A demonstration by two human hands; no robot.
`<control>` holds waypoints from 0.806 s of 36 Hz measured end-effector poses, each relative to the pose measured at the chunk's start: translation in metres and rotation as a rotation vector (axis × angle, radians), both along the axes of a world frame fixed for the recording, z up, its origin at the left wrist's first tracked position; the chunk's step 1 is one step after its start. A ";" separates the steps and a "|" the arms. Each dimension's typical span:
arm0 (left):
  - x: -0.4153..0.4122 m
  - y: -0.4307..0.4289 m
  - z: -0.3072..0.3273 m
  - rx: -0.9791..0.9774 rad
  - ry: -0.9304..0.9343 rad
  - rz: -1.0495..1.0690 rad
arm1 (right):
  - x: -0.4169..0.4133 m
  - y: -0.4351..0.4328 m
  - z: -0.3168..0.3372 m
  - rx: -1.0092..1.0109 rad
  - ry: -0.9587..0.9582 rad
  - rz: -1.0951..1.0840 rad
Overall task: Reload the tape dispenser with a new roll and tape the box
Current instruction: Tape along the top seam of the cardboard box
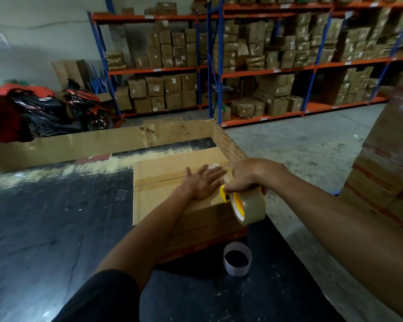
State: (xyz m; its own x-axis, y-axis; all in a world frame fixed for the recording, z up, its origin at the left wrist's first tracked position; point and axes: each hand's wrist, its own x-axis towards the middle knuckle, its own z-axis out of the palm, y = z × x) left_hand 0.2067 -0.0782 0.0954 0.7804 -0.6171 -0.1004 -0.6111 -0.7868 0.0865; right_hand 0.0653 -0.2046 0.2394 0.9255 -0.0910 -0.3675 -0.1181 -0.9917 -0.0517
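Note:
A closed cardboard box (159, 196) lies on the dark table, with old brown tape along its top seam. My left hand (204, 182) presses flat on the box top, fingers spread. My right hand (247, 177) grips the yellow tape dispenser (226, 194) at the box's near right edge. A full brown tape roll (250, 206) sits in the dispenser, hanging just past the box's corner. An empty tape core (237, 259) stands on the table in front of the box.
The black table (56, 228) has a raised cardboard wall (79, 145) at its far side. A stack of wrapped boxes (386, 170) stands close on the right. Shelves of cartons (265, 61) and a parked motorbike (63, 108) are behind.

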 end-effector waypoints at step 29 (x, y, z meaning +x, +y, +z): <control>-0.017 -0.012 -0.004 -0.011 0.043 0.016 | -0.016 -0.021 -0.017 0.110 0.084 -0.106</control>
